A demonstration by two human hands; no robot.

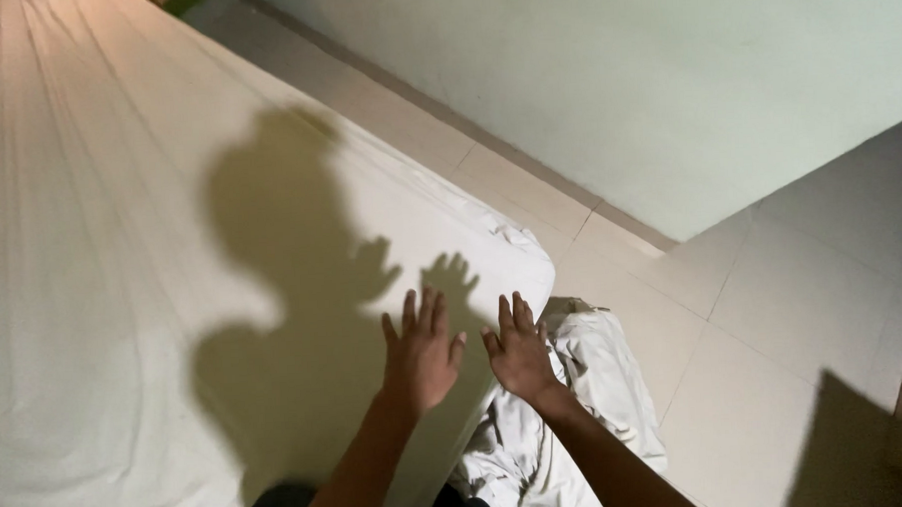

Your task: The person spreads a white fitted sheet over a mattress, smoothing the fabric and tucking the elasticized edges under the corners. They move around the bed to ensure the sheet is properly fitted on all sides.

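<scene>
Both hands, left hand (422, 354) and right hand (519, 353), spread flat with nothing gripped, smoothing the white bedsheet (103, 296) at the mattress's near corner

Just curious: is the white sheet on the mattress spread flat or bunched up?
Spread flat. The sheet lies taut with only faint straight creases; both hands, left hand and right hand, hover open near its corner.

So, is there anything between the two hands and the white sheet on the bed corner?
Nothing visible. The left hand and right hand are spread open just over the white sheet at the mattress corner; only their shadows fall on it.
</scene>
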